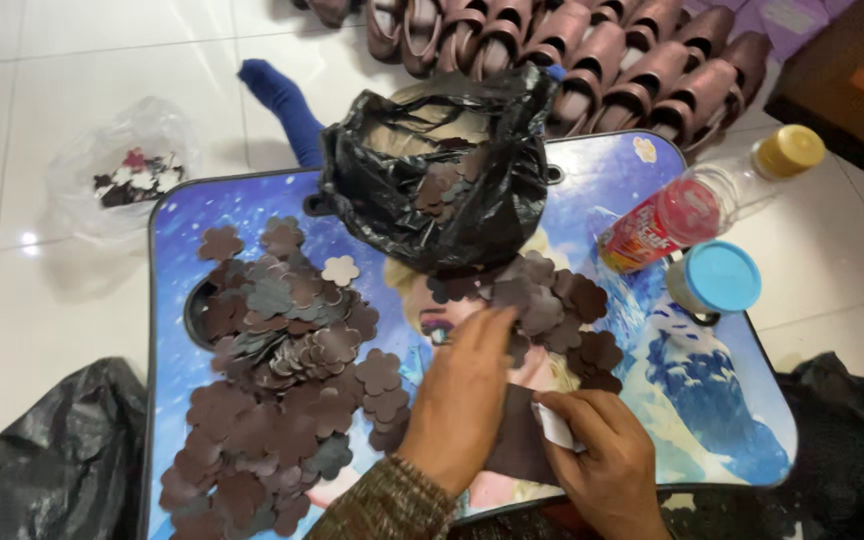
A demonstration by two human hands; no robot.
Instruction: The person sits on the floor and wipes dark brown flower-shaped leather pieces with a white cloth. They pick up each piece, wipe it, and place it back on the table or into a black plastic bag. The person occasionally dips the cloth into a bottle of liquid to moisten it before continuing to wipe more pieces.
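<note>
Brown flower-shaped cutouts (282, 400) heaped thick over the left half of a blue picture-printed table (712, 420). Second, smaller cluster of the same cutouts (562, 305) just below a crumpled black plastic bag (432, 190) sitting open at the table's far edge. Left hand (467, 395) flat on the table, fingers stretched up into that smaller cluster, touching its nearest pieces, grip loose and open, nothing closed in it. Right hand (607, 455) beside it, grip pinched shut on a small white piece (555, 425), resting over a dark brown sheet (522, 445) lying between both hands. To the right, a blue-lidded jar (717, 280) and a clear bottle with a yellow cap (712, 200). Beyond the table, rows of brown shoes (602, 60) on the white tiled floor (72, 50). Clear bag of mixed cutouts (132, 175) off to the left.
</note>
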